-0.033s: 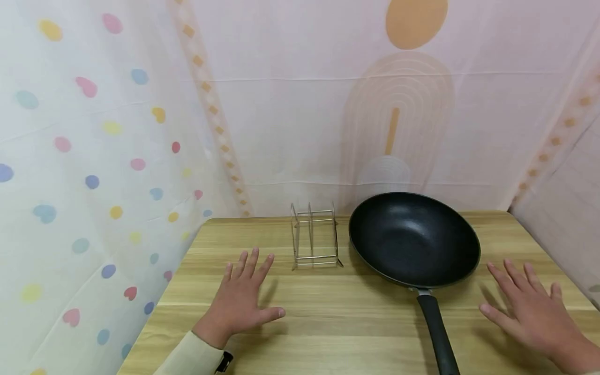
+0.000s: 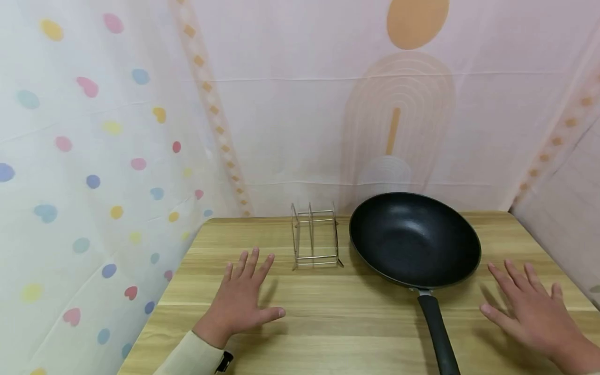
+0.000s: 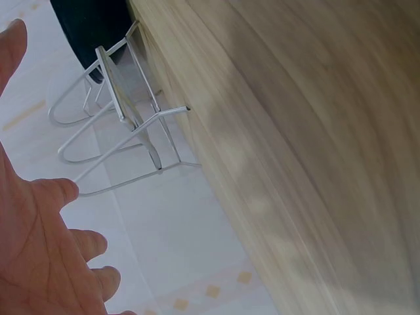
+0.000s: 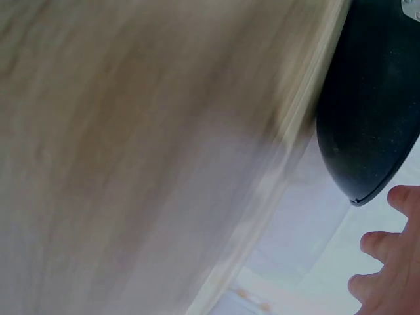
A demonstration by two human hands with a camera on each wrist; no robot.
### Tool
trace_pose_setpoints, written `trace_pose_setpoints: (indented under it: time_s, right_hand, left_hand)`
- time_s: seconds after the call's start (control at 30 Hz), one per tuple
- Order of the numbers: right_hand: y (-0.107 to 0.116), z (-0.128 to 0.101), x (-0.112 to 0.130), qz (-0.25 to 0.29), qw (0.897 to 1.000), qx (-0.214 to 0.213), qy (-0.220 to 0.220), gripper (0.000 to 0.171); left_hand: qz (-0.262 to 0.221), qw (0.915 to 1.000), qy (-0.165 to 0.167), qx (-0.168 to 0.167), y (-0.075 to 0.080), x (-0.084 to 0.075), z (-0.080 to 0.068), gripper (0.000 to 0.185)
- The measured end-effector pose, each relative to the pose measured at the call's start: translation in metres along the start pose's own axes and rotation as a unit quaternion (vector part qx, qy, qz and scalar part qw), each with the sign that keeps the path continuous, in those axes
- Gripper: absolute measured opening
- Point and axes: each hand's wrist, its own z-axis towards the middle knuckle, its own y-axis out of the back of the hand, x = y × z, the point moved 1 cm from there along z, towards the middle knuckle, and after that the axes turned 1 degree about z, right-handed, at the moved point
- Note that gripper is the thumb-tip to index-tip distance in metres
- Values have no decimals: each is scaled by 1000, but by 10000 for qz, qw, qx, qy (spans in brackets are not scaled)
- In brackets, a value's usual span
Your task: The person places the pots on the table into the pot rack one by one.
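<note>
Your left hand (image 2: pixel 244 302) lies flat on the wooden table (image 2: pixel 328 312), fingers straight and spread, holding nothing; your right hand (image 2: pixel 534 307) rests the same way, palm down with its fingers fanned out and empty. Just beyond your left fingertips and a little to their right stands the wire rack (image 2: pixel 315 235), upright and apart from them; the left wrist view shows its metal loops (image 3: pixel 125 131) near your fingers (image 3: pixel 59 193) without contact. The black pan (image 2: pixel 414 237) sits between your two hands, closer to the right one: its rim is near your right fingertips on their left side, and its dark handle (image 2: pixel 438 336) runs back toward you beside that hand's thumb, not touching it. Compared with the frame before, nothing has shifted: both hands, the rack and the pan keep the same places.
</note>
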Motion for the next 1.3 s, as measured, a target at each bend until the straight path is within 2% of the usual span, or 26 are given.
trace_pose_setpoints:
  time_s: [0.37, 0.63, 0.7, 0.8, 0.97, 1.07, 1.13, 1.23, 1.3]
  right_hand:
    - [0, -2, 4, 27, 9998, -193, 86, 91]
    - [0, 0, 9, 356, 9988, -239, -237, 87]
    - [1, 0, 12, 547, 9978, -322, -199, 82]
    - [3, 0, 14, 899, 9954, -232, -252, 74]
    - [5, 0, 18, 1405, 9881, -86, -622, 63]
    - [5, 0, 22, 1797, 9806, -56, -776, 61]
    - [3, 1, 25, 2092, 9742, -114, -835, 59]
    - [-2, 1, 30, 2790, 9564, -99, -860, 58]
    - [-5, 2, 33, 3350, 9384, -95, -846, 56]
  left_hand:
    - [-147, 9998, 22, 89, 1, 0, -1, 112]
    - [-908, 9957, 150, -74, 0, -3, 0, 93]
    - [-1161, 9929, 261, -65, 0, -5, 1, 90]
    - [-1622, 9859, 416, 48, 0, -8, 2, 85]
    - [-2565, 9646, 573, 198, -5, -12, 7, 78]
    - [-3230, 9440, 642, 213, -9, -16, 10, 69]
    - [-3691, 9265, 694, 243, -11, -18, 13, 62]
    - [-4252, 9024, 618, 333, -12, -22, 15, 53]
    - [-4590, 8861, 434, 467, -13, -24, 17, 50]
